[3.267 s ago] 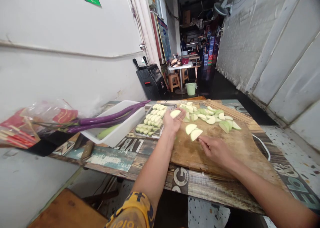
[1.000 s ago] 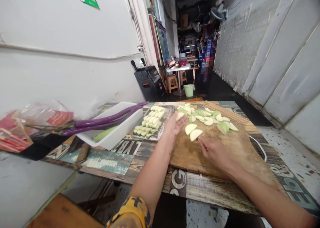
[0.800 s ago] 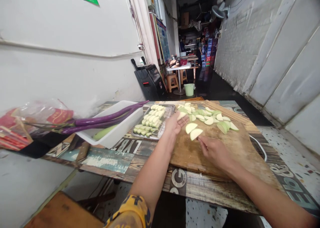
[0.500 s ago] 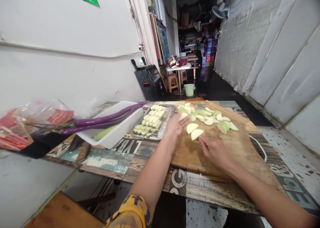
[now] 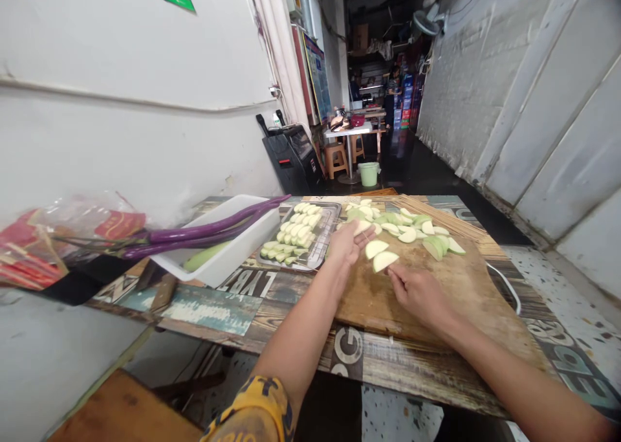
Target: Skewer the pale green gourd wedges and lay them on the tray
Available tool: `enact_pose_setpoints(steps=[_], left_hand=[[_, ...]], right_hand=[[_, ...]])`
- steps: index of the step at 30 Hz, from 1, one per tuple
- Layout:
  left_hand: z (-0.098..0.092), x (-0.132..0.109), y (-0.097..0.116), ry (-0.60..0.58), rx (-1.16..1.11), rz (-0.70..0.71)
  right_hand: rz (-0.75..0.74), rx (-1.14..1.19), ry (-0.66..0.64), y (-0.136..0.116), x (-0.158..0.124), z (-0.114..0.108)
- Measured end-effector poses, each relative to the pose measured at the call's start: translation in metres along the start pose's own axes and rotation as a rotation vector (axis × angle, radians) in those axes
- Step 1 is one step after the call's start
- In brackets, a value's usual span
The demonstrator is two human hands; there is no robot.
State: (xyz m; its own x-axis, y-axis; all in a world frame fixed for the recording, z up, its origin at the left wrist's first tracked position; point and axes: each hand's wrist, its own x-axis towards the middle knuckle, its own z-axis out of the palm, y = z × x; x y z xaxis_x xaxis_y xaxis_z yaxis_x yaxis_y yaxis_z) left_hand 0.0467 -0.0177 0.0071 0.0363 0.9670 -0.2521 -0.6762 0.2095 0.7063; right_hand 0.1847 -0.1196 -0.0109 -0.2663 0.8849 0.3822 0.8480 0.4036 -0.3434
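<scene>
My left hand (image 5: 348, 245) hovers at the left edge of the wooden cutting board (image 5: 436, 296), fingers curled round a pale vegetable slice (image 5: 361, 226). My right hand (image 5: 420, 293) rests on the board and pinches the near end of a thin skewer; two pale slices (image 5: 381, 255) sit threaded just beyond its fingertips. A heap of cut green-and-white slices (image 5: 405, 228) lies at the board's far end. A metal tray (image 5: 324, 251) left of the board carries rows of skewered slices (image 5: 294, 233).
A white tub (image 5: 228, 257) at the left has long purple eggplants (image 5: 208, 228) lying across it. Red packets in plastic (image 5: 63, 238) lie farther left. Bamboo skewers (image 5: 451, 219) lie at the board's far right. A passage with stools, a table and a green bucket (image 5: 369, 172) runs beyond.
My left hand has drawn back from over the tray to the board's left edge, still with a slice in it. My right hand stays on the skewer with two slices.
</scene>
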Motion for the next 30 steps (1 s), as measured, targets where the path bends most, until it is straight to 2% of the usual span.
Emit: enact_pose_setpoints(steps=[7,17,22,23,25,27,28,30], left_hand=[[0.002,0.0,-0.004,0.005,0.02,-0.002],[0.013,-0.009,-0.015,0.026,0.082,0.003],[0.018,-0.013,-0.021,0.089,0.096,0.029],[0.019,-0.015,-0.02,0.076,0.098,0.038],[0.019,-0.016,-0.016,-0.026,0.083,0.017],[0.017,-0.016,-0.01,-0.129,0.059,-0.018],[0.015,-0.015,-0.008,-0.135,0.059,-0.012],[0.01,-0.011,-0.006,-0.037,0.123,0.1]], right_hand=[[0.005,-0.002,0.002,0.0,0.0,0.002],[0.016,-0.021,0.028,0.005,0.003,0.002],[0.026,-0.01,0.035,0.007,0.004,0.006],[0.035,0.032,0.047,0.008,0.005,0.006],[0.071,0.202,0.082,0.01,0.008,0.004],[0.155,0.517,0.087,0.012,0.011,-0.002],[0.21,0.72,0.062,0.013,0.012,-0.006],[0.294,1.134,-0.03,0.015,0.013,-0.014]])
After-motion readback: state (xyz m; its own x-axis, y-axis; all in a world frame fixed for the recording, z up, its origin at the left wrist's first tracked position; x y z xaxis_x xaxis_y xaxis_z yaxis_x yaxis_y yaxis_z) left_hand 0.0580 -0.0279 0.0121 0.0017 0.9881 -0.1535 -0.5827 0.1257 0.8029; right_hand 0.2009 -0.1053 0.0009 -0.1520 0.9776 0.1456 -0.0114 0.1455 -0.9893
